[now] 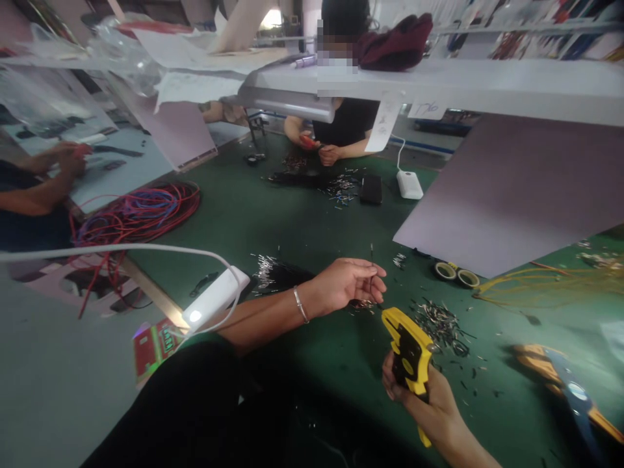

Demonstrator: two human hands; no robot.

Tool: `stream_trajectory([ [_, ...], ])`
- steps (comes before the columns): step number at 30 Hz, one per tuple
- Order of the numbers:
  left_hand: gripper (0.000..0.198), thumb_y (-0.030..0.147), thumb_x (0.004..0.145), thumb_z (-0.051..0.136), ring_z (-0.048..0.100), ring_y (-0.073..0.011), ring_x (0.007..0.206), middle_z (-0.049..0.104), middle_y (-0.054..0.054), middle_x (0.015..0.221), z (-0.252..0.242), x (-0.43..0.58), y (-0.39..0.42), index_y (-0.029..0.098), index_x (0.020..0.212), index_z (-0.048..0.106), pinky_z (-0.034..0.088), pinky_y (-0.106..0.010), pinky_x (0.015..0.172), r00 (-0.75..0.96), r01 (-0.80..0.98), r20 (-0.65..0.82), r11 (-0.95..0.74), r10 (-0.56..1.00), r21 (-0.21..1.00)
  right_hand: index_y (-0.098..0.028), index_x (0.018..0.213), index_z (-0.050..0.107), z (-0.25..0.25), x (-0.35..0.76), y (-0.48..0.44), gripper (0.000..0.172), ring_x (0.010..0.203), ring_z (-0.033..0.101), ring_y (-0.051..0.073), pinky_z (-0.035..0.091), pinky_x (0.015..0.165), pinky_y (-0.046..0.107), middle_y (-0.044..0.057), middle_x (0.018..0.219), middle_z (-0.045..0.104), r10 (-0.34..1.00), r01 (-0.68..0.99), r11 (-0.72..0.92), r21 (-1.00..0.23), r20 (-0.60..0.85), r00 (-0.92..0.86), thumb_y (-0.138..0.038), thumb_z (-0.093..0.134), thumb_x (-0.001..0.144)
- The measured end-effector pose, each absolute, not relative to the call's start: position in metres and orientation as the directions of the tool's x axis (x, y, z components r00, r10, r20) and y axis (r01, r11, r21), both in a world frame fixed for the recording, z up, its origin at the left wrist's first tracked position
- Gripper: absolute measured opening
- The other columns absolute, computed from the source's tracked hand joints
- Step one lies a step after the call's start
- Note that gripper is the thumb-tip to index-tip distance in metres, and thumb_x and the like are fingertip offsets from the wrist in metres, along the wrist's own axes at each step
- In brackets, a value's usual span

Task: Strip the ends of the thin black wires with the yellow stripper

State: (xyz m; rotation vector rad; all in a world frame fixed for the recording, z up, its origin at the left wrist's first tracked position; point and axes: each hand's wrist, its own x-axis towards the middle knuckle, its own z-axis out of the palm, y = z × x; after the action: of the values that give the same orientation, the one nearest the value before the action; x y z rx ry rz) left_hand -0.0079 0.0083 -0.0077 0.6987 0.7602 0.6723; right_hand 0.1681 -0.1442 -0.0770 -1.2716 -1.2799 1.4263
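Note:
My left hand (348, 283) pinches a thin dark wire (371, 266) upright between its fingertips, above the green bench mat (312, 234). A bangle (299, 304) circles that wrist. My right hand (429, 403) grips a yellow-and-black crimping tool (409, 348) near the lower edge of the view, its jaws pointing up and toward my left hand. A scattered heap of short wires with metal ends (439, 324) lies just right of the tool. Left of my left hand lies a bundle of black wires with bare silver ends (273, 276).
A white power unit with a cable (214, 299) sits left of my arm. Red and blue wire coils (136, 214) lie beyond it. Tape rolls (455, 275) and yellow wires (541, 286) lie right. A co-worker's hands (316, 146) work across the bench beneath a white shelf (463, 88).

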Motion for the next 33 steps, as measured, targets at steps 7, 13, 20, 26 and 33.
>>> stream_trajectory([
  [7,0.011,0.010,0.085,0.052,0.066,-0.0154,0.056,0.066,-0.008,0.066,-0.008,-0.010,0.014,0.008,0.082,0.063,0.052,-0.029,0.061,0.524,-0.297,-0.364,0.565,0.770,0.770,-0.018,0.080,0.059,-0.085,0.174,-0.144,0.013,0.063,0.052,0.018,0.045,0.058,0.030,0.003,0.071,0.058,0.972,0.073,-0.149,-0.986,-0.160,-0.170,-0.026,0.065,0.071],
  [13,0.011,0.011,0.085,0.053,0.066,-0.0153,0.056,0.066,-0.008,0.066,-0.008,-0.011,0.014,0.008,0.083,0.064,0.053,-0.029,0.060,0.527,-0.302,-0.354,0.560,0.773,0.771,-0.019,0.080,0.059,-0.087,0.173,-0.146,0.011,0.063,0.051,0.017,0.044,0.057,0.030,0.003,0.072,0.057,0.976,0.077,-0.134,-0.988,-0.145,-0.163,-0.025,0.062,0.071],
  [20,0.012,0.010,0.085,0.052,0.066,-0.0148,0.058,0.067,-0.009,0.068,-0.006,-0.012,0.014,0.009,0.084,0.064,0.053,-0.028,0.060,0.543,-0.312,-0.338,0.559,0.768,0.768,-0.019,0.080,0.057,-0.084,0.171,-0.145,0.012,0.062,0.051,0.017,0.043,0.057,0.031,0.003,0.070,0.057,0.976,0.046,-0.143,-0.989,-0.148,-0.159,-0.019,0.063,0.070],
  [26,0.011,0.013,0.086,0.055,0.066,-0.0149,0.060,0.068,-0.009,0.070,-0.007,-0.013,0.015,0.009,0.085,0.065,0.053,-0.028,0.061,0.535,-0.328,-0.322,0.543,0.781,0.773,-0.019,0.081,0.057,-0.079,0.168,-0.142,0.015,0.058,0.052,0.017,0.044,0.052,0.031,0.003,0.068,0.056,0.979,-0.148,-0.168,-0.975,-0.147,-0.143,-0.024,0.067,0.071],
  [33,0.010,0.013,0.087,0.055,0.067,-0.0159,0.066,0.069,-0.010,0.076,0.000,-0.014,0.015,0.009,0.089,0.064,0.054,-0.030,0.065,0.508,-0.381,-0.293,0.517,0.810,0.767,-0.019,0.083,0.058,-0.066,0.164,-0.130,0.022,0.060,0.052,0.018,0.043,0.057,0.033,0.001,0.069,0.055,0.965,-0.320,-0.204,-0.925,-0.136,-0.223,-0.020,0.066,0.063],
])
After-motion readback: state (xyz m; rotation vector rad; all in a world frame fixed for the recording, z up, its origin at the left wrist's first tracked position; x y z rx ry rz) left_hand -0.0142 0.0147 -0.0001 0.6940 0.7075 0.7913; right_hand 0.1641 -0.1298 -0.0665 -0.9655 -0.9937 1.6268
